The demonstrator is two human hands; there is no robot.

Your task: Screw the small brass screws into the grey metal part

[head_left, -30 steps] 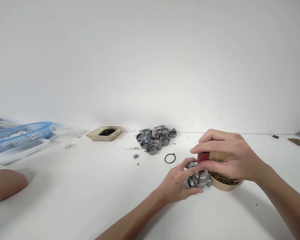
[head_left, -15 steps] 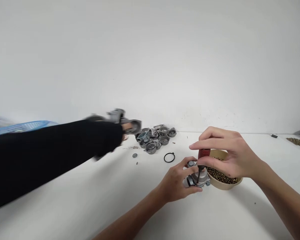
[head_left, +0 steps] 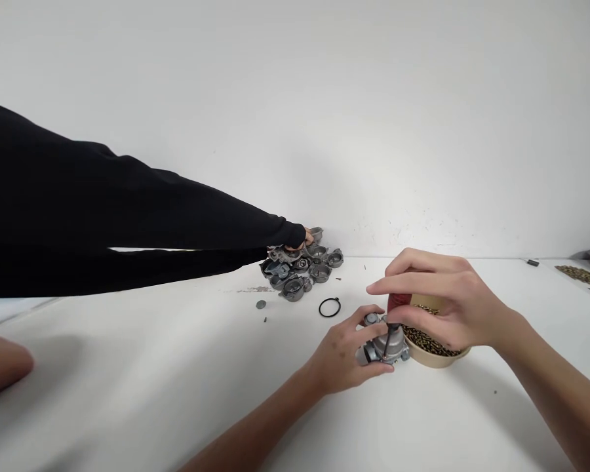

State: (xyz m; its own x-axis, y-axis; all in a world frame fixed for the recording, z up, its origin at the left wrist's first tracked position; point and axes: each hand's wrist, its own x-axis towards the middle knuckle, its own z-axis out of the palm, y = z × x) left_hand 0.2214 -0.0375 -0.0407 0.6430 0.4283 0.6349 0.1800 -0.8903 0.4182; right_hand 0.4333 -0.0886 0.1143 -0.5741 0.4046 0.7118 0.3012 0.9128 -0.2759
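Metal carburetor part [head_left: 387, 346], seemingly rigid, compact and fairly heavy, is steadied on the white worktop [head_left: 177, 393] by the left hand [head_left: 347, 354] curled around its body, while a red-handled screwdriver [head_left: 397, 308] is pinched upright by the right hand [head_left: 447, 301], fingers closed.

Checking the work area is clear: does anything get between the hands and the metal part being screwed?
Nothing visible does. The left hand already grips the metal part, and the right hand holds the red-handled screwdriver on it. The co-worker's black sleeve reaches the parts pile, farther back.
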